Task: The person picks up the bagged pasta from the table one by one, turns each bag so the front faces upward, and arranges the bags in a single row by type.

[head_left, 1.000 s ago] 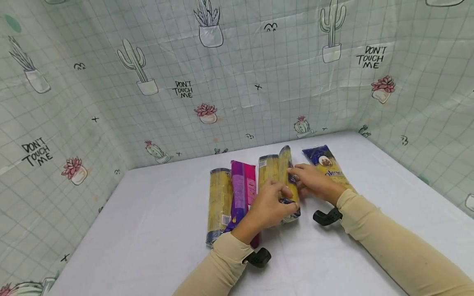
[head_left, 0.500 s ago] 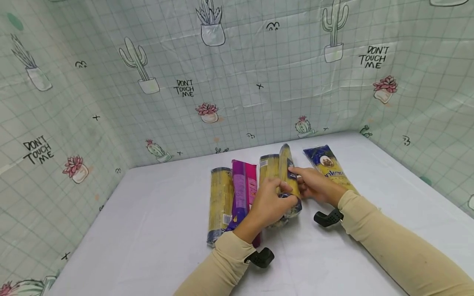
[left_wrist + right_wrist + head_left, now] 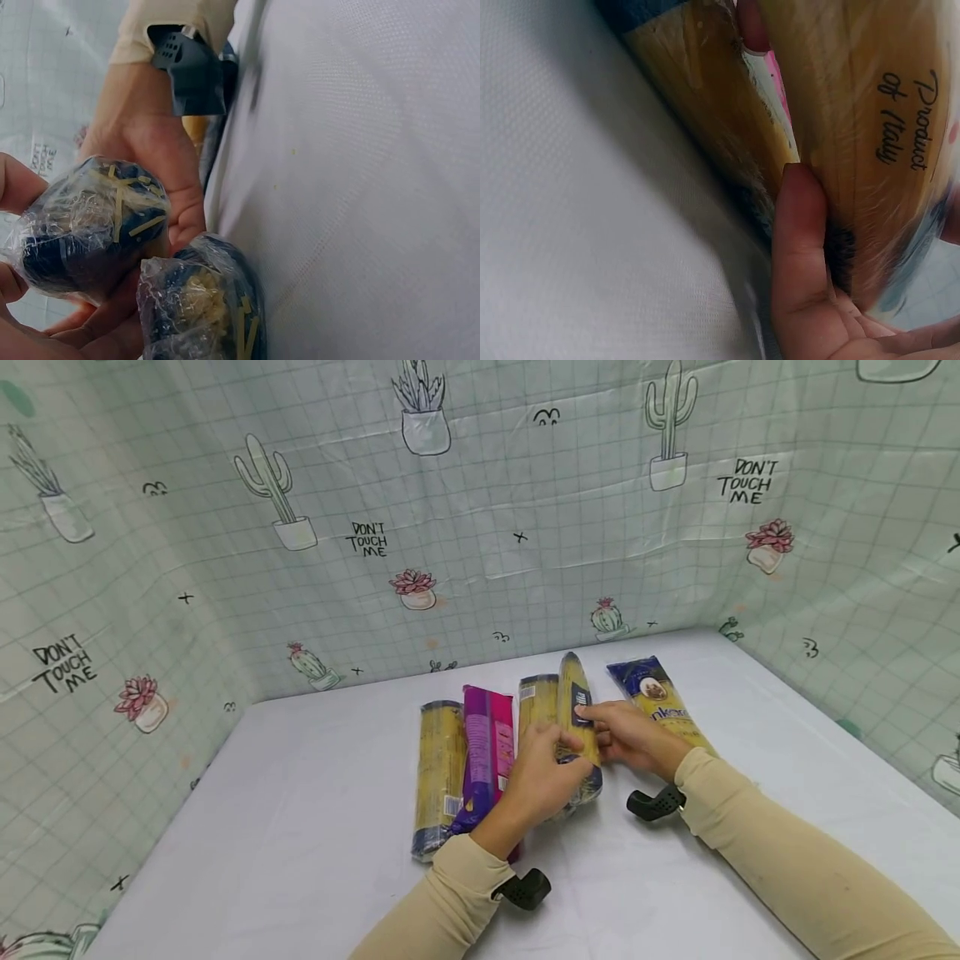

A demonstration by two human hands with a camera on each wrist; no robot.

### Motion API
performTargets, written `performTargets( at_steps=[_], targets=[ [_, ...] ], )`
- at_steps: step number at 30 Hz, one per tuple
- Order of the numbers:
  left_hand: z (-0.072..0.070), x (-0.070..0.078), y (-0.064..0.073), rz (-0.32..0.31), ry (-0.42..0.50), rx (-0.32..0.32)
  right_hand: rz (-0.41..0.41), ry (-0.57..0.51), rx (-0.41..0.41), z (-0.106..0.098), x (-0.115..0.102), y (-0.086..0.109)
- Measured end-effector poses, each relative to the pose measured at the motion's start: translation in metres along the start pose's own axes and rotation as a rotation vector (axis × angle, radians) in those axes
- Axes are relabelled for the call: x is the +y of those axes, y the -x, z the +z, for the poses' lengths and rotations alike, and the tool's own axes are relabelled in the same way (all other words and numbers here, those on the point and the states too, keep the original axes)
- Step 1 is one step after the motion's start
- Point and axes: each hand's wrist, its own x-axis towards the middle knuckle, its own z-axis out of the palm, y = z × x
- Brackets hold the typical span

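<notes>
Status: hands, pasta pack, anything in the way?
Left hand, right hand: both gripping one pasta pack. Held pack tilted. Another yellow pack close alongside, may crowd it.

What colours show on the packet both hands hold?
Held packet: yellow and dark blue, clearest in the head view.

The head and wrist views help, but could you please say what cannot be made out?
Head: a lower stretch of the long purple-pink plastic packet, behind the beige-sleeved left arm.
Head: near end of the rightmost blue-yellow plastic packet, behind the right arm.
Right wrist: end of the held yellow plastic packet, cut off by the top edge.
</notes>
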Motion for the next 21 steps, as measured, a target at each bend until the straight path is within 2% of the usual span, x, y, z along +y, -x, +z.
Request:
performTargets(
  at_steps=[4, 9, 12, 21],
  targets=[
    [-0.0012, -0.0006, 0.0000, 0.005, -0.009, 0.004, -0.014, -0.010, 0.003, 0.0006, 0.0002, -0.0003],
    [-0.0022, -0.0030, -0.0019, 0.030, -0.016, 0.022, -0.038, -0.042, 0.070, 0.0011, -0.0036, 0.0002],
    [-0.0021, -0.0046, -0.0026, 0.042, 0.007, 0.028, -0.052, -0.056, 0.096, 0.0013, -0.0066, 0.0013],
    [-0.0006, -0.0055, -0.0024, 0.051, 0.109, 0.082, -0.068, -0.089, 0.108, 0.0002, -0.0069, 0.0052]
  ],
)
